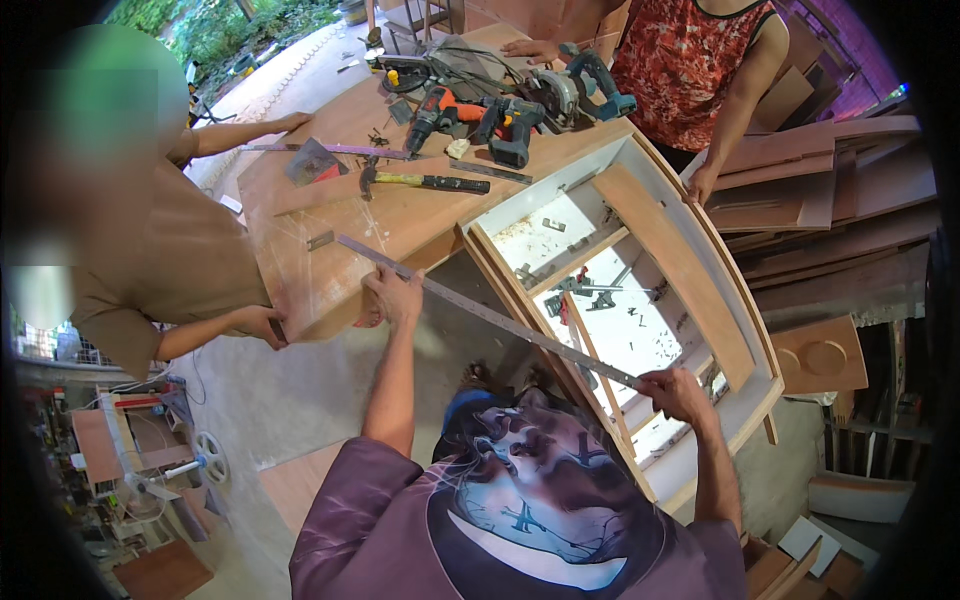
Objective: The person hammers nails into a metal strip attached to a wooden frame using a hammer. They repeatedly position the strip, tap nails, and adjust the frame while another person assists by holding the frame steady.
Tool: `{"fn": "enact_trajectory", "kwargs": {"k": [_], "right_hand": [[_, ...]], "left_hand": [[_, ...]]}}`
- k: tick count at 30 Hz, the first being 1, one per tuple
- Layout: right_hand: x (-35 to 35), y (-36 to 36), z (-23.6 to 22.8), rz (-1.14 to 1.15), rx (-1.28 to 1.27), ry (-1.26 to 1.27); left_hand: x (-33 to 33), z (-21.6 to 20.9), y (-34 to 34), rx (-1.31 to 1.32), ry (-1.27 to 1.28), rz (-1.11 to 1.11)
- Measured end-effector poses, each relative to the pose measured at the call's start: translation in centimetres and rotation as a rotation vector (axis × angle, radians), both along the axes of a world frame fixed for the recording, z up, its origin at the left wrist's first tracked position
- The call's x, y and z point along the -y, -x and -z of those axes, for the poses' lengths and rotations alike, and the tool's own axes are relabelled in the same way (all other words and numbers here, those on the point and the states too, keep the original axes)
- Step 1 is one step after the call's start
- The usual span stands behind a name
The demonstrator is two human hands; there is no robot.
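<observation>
A long metal ruler [530,334] slants between my two hands, from the tabletop at upper left down to the right. Near its far end my left hand [398,297] grips it by the edge of the wooden table [340,215]. My right hand [680,394] is closed around the near end, above an open wooden frame [752,325] with a white inside. The ruler's middle crosses the frame's left side rail. Inside the frame lie a curved wooden strip [672,270] and some red and black clamps [578,292].
A claw hammer [430,183], cordless drills [432,118], a circular saw [560,92] and a putty knife [315,163] lie on the table. One person [190,230] holds the table's left corner; another [690,70] touches the frame. Wood panels [850,190] are stacked at right.
</observation>
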State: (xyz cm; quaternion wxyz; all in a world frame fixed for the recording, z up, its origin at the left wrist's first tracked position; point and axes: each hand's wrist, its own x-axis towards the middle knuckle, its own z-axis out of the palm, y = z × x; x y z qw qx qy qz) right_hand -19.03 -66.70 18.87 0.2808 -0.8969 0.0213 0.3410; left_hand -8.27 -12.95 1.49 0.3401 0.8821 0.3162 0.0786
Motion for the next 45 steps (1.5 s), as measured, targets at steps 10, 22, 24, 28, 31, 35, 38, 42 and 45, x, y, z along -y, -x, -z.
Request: {"fn": "enact_trajectory", "kwargs": {"k": [10, 22, 24, 28, 31, 35, 38, 42, 45], "right_hand": [[-2.3, -1.7, -13.4, -0.387, 0.555, 0.239], [-10.3, -8.0, -22.1, -0.640, 0.251, 0.567], [-10.9, -8.4, -20.6, -0.691, 0.242, 0.518], [-8.1, -7.8, -18.8, -0.564, 0.216, 0.395], [-6.5, -6.6, -17.1, -0.530, 0.130, 0.406], [-5.5, -6.2, -11.2, -0.545, 0.060, 0.406], [-0.5, -5.7, -8.7, -0.406, 0.165, 0.146], [3.8, -3.5, -5.5, -0.326, 0.348, 0.153], [3.2, -1.1, -0.4, -0.246, 0.647, 0.118]], "left_hand": [[-8.1, -6.1, -5.5, -0.501, -0.378, 0.442], [-8.5, -3.5, -7.4, -0.651, -0.389, 0.469], [-7.4, -3.8, -6.6, -0.607, -0.389, 0.441], [-7.3, -5.5, -5.8, -0.572, -0.307, 0.432], [-7.1, -6.1, -5.7, -0.612, -0.306, 0.362], [-5.8, -5.2, -6.0, -0.683, -0.421, 0.383], [-6.3, -4.2, -6.0, -0.557, -0.331, 0.377], [-6.7, -2.3, -4.3, -0.198, -0.388, 0.257], [-2.5, -0.4, -2.2, 0.088, -0.285, 0.137]]}}
